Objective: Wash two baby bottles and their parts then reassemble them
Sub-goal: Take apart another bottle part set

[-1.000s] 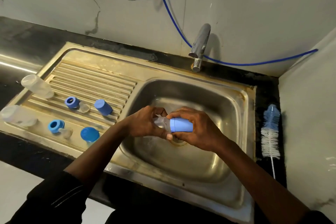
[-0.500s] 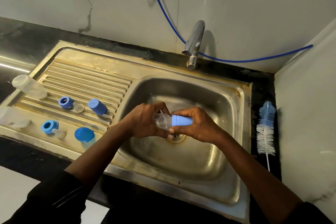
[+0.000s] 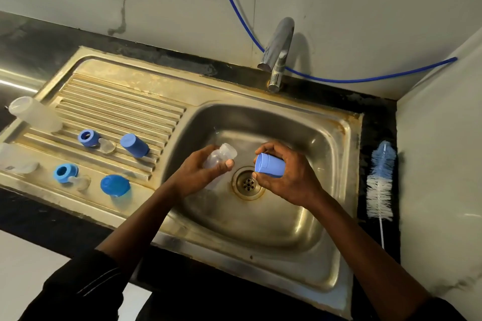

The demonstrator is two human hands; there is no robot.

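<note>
Left hand: the left hand (image 3: pixel 200 174) grips a small clear bottle (image 3: pixel 221 155), with the fingers curled round its body and the thumb on its side.
Right hand: the right hand (image 3: pixel 284 177) holds a light blue cap (image 3: pixel 268 168), with the fingers wrapped round it.
Bottle and cap: both are over the sink basin (image 3: pixel 326 143), near each other but apart; the drain (image 3: pixel 247 185) is below, between them.
Drainboard: two other clear bottles (image 3: pixel 34 113) lie at the left edge. Nearer are two blue rings (image 3: pixel 88 137), each with a clear nipple (image 3: pixel 107 145) just beside it, a darker blue cap (image 3: pixel 134 145) and a blue dome lid (image 3: pixel 115 185).
Right of the sink: a bottle brush (image 3: pixel 379 185) lies on the dark counter (image 3: pixel 365 122).
Back: the tap (image 3: pixel 277 52) stands at the rim.
</note>
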